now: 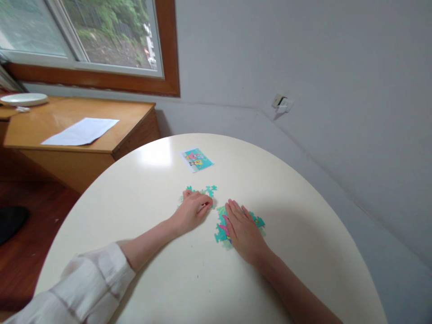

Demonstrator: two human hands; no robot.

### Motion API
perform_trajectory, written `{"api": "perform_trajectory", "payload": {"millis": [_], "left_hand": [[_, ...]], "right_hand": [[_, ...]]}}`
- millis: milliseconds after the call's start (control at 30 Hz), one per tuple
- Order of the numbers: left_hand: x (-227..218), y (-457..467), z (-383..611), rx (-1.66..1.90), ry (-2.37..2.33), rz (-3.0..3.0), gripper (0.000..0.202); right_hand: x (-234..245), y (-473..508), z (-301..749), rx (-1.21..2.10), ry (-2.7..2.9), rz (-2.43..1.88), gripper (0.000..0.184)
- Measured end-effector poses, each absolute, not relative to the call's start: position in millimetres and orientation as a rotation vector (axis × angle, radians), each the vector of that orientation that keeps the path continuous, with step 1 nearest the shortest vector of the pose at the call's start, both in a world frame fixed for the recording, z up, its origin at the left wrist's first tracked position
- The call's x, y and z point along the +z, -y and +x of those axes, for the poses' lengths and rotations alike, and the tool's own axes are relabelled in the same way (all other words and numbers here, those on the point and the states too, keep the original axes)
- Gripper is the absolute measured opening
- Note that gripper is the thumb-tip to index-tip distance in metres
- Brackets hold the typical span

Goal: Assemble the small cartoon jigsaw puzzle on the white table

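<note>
My right hand (241, 227) lies flat with its fingers stretched out over a joined section of jigsaw puzzle (221, 234), teal with some pink, and covers its middle. To its left, my left hand (191, 211) is curled, thumb and forefinger pinched at a small teal puzzle piece (212, 207), mostly hidden by the fingertips. Beneath and behind that hand is another teal group of puzzle pieces (209, 189), partly covered by the fingers. A narrow gap separates the two groups. Farther back lies a reference picture card (197, 160) with cartoon figures on teal.
All of this rests on a round white table (162, 274). A wooden cabinet (135, 118) stands behind on the left, bearing a sheet of paper (81, 131) and a white plate (25, 99). On the wall is a socket with a plug (282, 104), below and right of a window.
</note>
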State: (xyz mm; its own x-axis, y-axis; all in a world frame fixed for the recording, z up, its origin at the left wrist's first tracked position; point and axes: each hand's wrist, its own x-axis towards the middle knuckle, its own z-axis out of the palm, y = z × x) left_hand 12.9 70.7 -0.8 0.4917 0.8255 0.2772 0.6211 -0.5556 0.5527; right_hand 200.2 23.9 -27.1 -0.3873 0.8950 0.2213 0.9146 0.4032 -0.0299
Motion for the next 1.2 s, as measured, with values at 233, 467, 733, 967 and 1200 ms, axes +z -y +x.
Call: {"api": "perform_trajectory", "payload": {"millis": [233,467,733,967,1200], "left_hand": [[-1.8,-69.9,14.5,0.71,-1.145,2.345,0.016],[-2.6,-69.5,15.8,0.668,-1.094,2.379,0.016],[-3.2,-70.0,15.1,0.674,-1.078,2.359,0.013],[-2.6,-69.9,15.3,0.662,-1.106,2.316,0.017],[-0.7,-70.2,16.1,0.623,-1.064,2.362,0.021]], "right_hand": [[-28.0,-23.7,200.2,-0.167,2.435,-1.585,0.046],[-30.8,-24.0,200.4,-0.139,2.426,-1.586,0.046],[-26.8,-23.5,199.5,-0.163,2.434,-1.585,0.047],[-26.6,-23.3,198.1,-0.143,2.422,-1.605,0.046],[-27.4,-23.1,198.6,-0.138,2.424,-1.59,0.046]]}}
